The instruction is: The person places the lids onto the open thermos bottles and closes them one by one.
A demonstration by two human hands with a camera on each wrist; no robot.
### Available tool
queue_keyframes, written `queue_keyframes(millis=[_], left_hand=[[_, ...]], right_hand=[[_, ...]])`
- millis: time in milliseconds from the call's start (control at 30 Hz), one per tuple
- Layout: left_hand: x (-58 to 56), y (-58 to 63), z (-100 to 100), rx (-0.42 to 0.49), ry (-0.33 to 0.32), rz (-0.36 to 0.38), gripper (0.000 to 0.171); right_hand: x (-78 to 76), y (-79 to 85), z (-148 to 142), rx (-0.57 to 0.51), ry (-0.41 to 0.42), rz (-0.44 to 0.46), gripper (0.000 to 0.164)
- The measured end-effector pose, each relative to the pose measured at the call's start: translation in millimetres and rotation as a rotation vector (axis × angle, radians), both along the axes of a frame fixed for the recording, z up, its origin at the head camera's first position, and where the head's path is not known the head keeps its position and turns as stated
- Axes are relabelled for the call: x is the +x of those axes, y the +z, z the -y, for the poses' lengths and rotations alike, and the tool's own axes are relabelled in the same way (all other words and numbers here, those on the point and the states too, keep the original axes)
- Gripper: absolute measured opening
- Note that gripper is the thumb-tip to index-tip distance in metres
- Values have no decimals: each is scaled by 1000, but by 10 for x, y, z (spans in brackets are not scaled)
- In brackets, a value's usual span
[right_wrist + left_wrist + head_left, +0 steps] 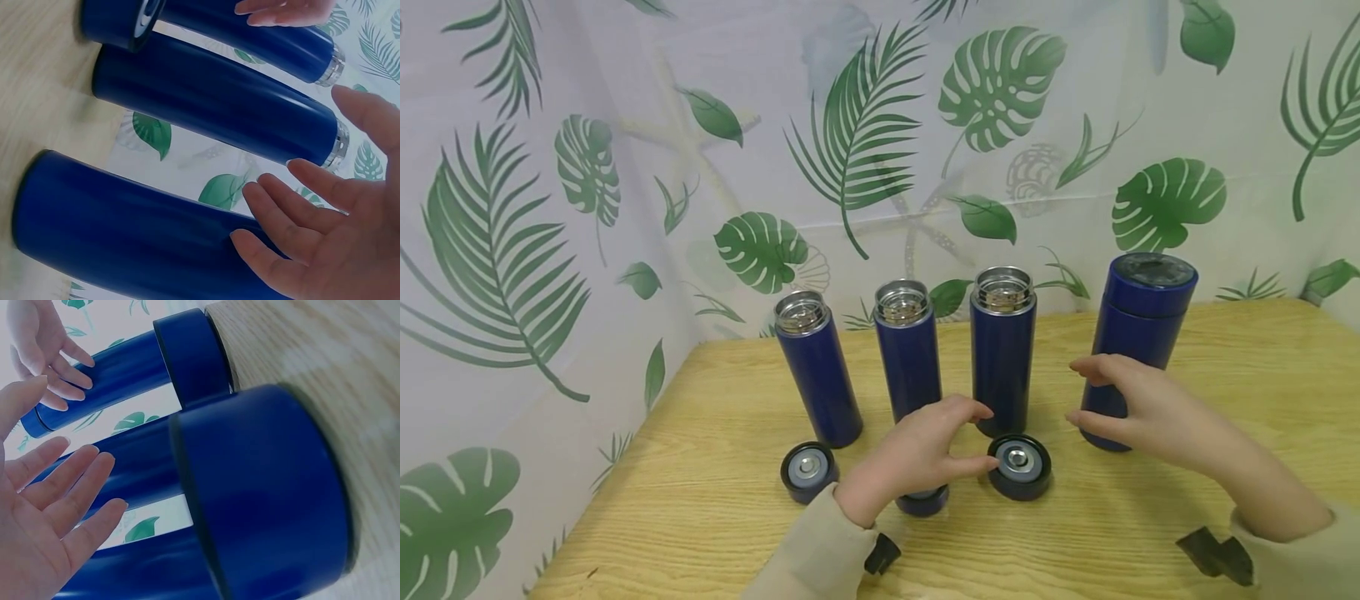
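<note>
My left hand (917,446), fingers spread and thumb apart, hovers over the table in front of two uncapped dark blue flasks, the middle one (910,362) and the right one (1002,358). It partly covers the middle lid (923,502). Its thumb overlaps the edge of the right lid (1020,468); contact cannot be told. My right hand (1150,408), also spread and holding nothing, is beside a capped blue flask (1150,321). In the right wrist view its fingertips (247,247) overlap that flask (125,219), though touching cannot be told.
A third uncapped flask (822,379) stands at the left, its lid (808,472) lying in front of it on the wooden table (700,467). Behind the table hangs a leaf-patterned cloth (880,167). Dark straps (1216,557) show near both sleeves.
</note>
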State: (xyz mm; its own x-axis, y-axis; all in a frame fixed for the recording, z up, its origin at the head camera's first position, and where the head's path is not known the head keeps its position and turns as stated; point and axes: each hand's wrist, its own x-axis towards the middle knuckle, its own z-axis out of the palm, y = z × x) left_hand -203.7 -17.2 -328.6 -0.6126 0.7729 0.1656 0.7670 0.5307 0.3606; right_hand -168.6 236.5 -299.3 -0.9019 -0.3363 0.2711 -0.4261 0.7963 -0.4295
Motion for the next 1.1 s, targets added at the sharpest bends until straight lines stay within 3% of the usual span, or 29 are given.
queue_keyframes(millis=[700, 1100], left_hand=[[-9, -18, 0, 0, -12, -5, 45], [-4, -23, -4, -9, -18, -5, 46]], right_hand=[[-87, -234, 112, 53, 83, 27, 53], [-117, -360, 222, 83, 97, 162, 62]])
